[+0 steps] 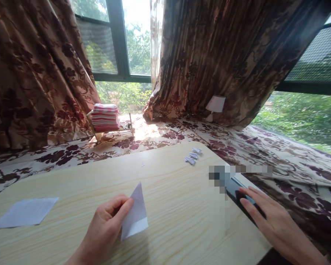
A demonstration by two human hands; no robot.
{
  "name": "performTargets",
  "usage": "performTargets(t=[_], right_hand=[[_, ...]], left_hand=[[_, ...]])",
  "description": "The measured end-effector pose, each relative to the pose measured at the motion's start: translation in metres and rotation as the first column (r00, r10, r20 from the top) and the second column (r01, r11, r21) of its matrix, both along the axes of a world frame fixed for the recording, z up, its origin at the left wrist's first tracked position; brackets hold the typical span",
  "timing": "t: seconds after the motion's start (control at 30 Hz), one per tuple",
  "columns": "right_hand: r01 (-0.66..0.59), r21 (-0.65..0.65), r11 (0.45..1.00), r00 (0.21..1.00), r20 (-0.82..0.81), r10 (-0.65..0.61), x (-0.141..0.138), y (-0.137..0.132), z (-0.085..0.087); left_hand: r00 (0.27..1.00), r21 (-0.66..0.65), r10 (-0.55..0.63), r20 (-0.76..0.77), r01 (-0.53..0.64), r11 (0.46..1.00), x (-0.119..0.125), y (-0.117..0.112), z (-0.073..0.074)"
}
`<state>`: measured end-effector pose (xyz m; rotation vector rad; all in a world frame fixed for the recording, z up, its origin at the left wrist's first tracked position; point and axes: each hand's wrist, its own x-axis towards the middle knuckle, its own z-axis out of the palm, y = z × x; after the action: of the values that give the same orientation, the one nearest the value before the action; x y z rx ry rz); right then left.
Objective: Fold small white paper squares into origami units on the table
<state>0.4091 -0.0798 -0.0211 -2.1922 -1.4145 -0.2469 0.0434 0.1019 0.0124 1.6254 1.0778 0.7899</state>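
My left hand (107,221) pinches a folded piece of white paper (136,213) between thumb and fingers, held up above the pale wooden table (176,221). The paper comes to a point at the top, and a lighter strip shows along its lower edge. Over at the table's right edge, my right hand (278,224) reaches across a dark, flat phone-like device (235,193), its thumb and fingers on it. Blurred blocks cover the device's far end. A flat white paper sheet (26,212) lies to the left of my left hand.
Several small folded paper pieces (193,156) sit near the table's far right corner. Beyond the table, a floral cloth (171,134) carries a small rack (111,130) with folded striped towels (105,117) and a white lamp (216,104). Patterned curtains (209,48) hang by the windows.
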Motion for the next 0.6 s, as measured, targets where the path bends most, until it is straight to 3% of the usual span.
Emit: performTargets(t=[0.1, 0.2, 0.33, 0.4, 0.5, 0.57, 0.6], right_hand=[[0.13, 0.083, 0.988, 0.991, -0.056, -0.126, 0.014, -0.001, 0.016], [0.185, -0.069, 0.98, 0.979, -0.071, -0.19, 0.017, 0.01, 0.028], [0.213, -0.102, 0.972, 0.97, -0.097, -0.223, 0.006, 0.022, 0.029], [0.155, -0.077, 0.985, 0.979, -0.121, -0.163, -0.011, 0.023, 0.033], [-0.054, -0.024, 0.998, 0.979, -0.2, 0.048, -0.054, 0.032, 0.046], [-0.239, 0.008, 0.971, 0.929, -0.288, 0.231, -0.089, 0.05, 0.056], [-0.348, 0.04, 0.937, 0.866, -0.368, 0.338, -0.108, 0.063, 0.06]], left_hand=[[1.0, -0.027, 0.001, 0.01, -0.001, 1.0, 0.0, 0.003, -0.001], [1.0, -0.052, -0.012, 0.005, 0.012, 0.999, -0.002, 0.003, -0.004], [0.999, -0.063, -0.015, 0.038, 0.017, 0.998, -0.004, 0.003, -0.009], [0.998, -0.089, -0.006, 0.07, 0.012, 0.996, -0.004, 0.003, -0.011], [0.994, -0.145, 0.026, 0.104, -0.011, 0.989, -0.004, 0.005, -0.011], [0.993, -0.143, 0.04, 0.112, -0.024, 0.989, -0.005, 0.005, -0.007], [0.993, -0.117, 0.039, 0.113, -0.026, 0.993, -0.007, 0.005, -0.004]])
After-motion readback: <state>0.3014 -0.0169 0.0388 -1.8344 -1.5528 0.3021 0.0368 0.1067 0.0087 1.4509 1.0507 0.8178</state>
